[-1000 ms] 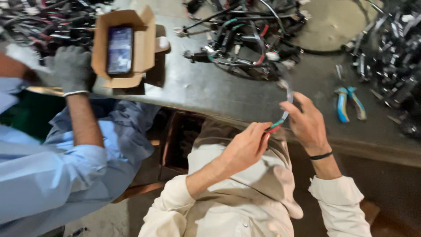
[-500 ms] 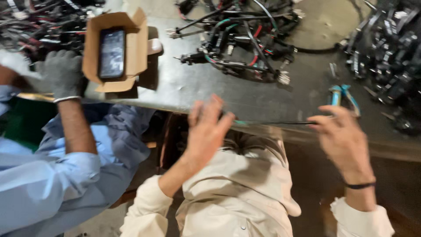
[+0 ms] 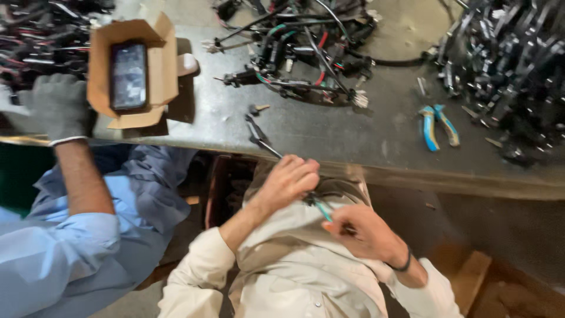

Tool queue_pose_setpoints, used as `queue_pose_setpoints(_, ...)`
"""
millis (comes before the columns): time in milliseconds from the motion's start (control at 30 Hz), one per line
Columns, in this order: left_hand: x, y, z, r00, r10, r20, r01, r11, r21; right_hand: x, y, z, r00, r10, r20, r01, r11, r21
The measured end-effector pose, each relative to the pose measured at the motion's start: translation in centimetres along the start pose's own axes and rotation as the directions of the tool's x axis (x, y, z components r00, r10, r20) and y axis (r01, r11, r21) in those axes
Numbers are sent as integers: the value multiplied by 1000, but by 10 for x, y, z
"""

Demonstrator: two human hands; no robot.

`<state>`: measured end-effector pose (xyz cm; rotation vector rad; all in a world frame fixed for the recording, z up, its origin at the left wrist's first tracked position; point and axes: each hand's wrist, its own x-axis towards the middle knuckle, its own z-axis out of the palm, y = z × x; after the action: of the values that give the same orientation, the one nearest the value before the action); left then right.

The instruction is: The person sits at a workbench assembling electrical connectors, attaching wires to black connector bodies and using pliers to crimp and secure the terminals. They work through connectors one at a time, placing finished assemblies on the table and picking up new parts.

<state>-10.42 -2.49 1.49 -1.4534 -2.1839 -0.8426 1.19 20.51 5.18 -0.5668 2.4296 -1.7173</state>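
Left hand (image 3: 288, 179) and right hand (image 3: 362, 229) both gripped a thin green-tipped wire (image 3: 321, 207) at the bench (image 3: 329, 132) edge, apparently mid-pull; next move likely needed steady tension.

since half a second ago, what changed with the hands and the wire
Both hands came back together from spread apart: the left hand and right hand now grip the thin green-and-black wire close over the lap. The blue-handled pliers and open cardboard box stayed put.

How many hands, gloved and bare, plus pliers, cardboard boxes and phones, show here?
Bare hands: 2, left hand and right hand
Gloved hands: 1, co-worker's glove
Blue-handled pliers: 1
Cardboard box: 1
Phone: 1
Total: 6
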Motion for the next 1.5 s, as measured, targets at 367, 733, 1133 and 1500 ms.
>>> queue_pose_setpoints(367, -3, -14, -35, 985, -171, -8, 160, 902, 402, -14, -5, -1, 930, 240, -279, -145, 936, 321)
queue_pose_setpoints(733, 16, 9, -60, 713, -690, 125, 695, 719, 1, 20, -40, -36, 779, -150, -609, 573, 564, 595)
queue_pose_setpoints(1133, 11, 59, -11, 864, -461, 202, 500, 834, -235, 46, -18, -17, 942, 232, -243, -217, 972, 89)
queue_pose_setpoints(1500, 19, 55, -41, 814, -464, 349, 558, 459, -691, 57, 32, -39, 904, 428, -8, -355, 760, 545)
